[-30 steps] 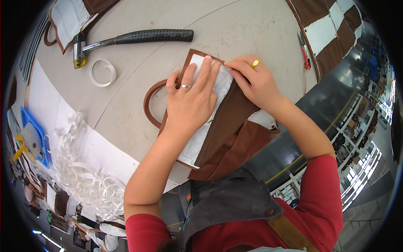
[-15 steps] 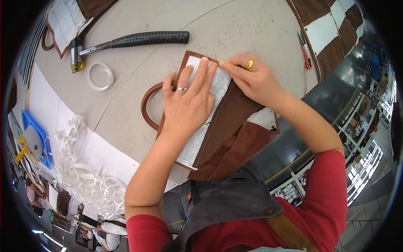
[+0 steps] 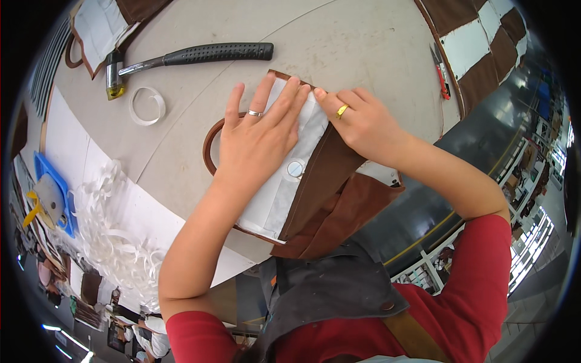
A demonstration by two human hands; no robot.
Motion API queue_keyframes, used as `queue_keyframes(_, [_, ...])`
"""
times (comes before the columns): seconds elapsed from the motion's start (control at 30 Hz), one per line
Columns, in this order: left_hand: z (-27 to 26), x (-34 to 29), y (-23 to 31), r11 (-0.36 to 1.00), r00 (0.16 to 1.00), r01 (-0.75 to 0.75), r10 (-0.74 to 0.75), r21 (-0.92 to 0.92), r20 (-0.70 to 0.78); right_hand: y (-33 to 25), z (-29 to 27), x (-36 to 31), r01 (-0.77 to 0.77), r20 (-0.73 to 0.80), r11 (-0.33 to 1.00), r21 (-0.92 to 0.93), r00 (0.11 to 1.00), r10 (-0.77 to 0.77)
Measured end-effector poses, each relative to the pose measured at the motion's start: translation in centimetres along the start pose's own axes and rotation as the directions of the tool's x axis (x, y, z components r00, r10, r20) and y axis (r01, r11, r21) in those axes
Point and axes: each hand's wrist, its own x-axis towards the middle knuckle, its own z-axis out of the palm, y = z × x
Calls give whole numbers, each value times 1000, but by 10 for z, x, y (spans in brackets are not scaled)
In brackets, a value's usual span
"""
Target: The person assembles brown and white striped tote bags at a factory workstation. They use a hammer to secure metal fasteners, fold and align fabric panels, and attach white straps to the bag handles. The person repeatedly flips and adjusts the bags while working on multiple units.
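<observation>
A brown leather bag piece (image 3: 327,187) with a white lining panel (image 3: 278,193) lies on the round beige table (image 3: 363,42). My left hand (image 3: 257,136) lies flat on the white panel, fingers spread, with a silver ring. My right hand (image 3: 357,118), wearing a gold ring, presses its fingertips on the upper right edge of the panel, where the brown leather meets it. A round metal snap (image 3: 295,169) shows on the panel just below my left hand. A curved brown handle (image 3: 209,148) sticks out at the left of the piece.
A hammer with a black grip (image 3: 200,55) lies at the back, a ring of white tape (image 3: 147,106) beside it. White paper strips (image 3: 115,230) pile at the left near a blue tray (image 3: 51,193). A red-handled tool (image 3: 442,75) and more brown-white pieces (image 3: 478,48) lie right.
Both hands and the leather piece stay in much the same pose. My right fingertips have slid slightly along the upper edge of the white panel.
</observation>
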Motion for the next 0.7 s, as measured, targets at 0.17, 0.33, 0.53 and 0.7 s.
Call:
queue_keyframes(0.17, [-3,1,-6,999,996,-46,47,-10,71,1,-1,-2,-181,12,973,147,983,181])
queue_keyframes(0.33, [-7,5,-8,996,992,-84,82,17,96,0,-3,-1,-175,19,974,141,985,174])
queue_keyframes(0.53, [-11,8,-2,997,991,-66,61,40,118,2,7,-8,-130,-63,975,182,988,144])
queue_keyframes(0.7, [-9,7,-4,999,996,-51,52,-16,72,9,8,-10,-262,-40,813,520,943,329])
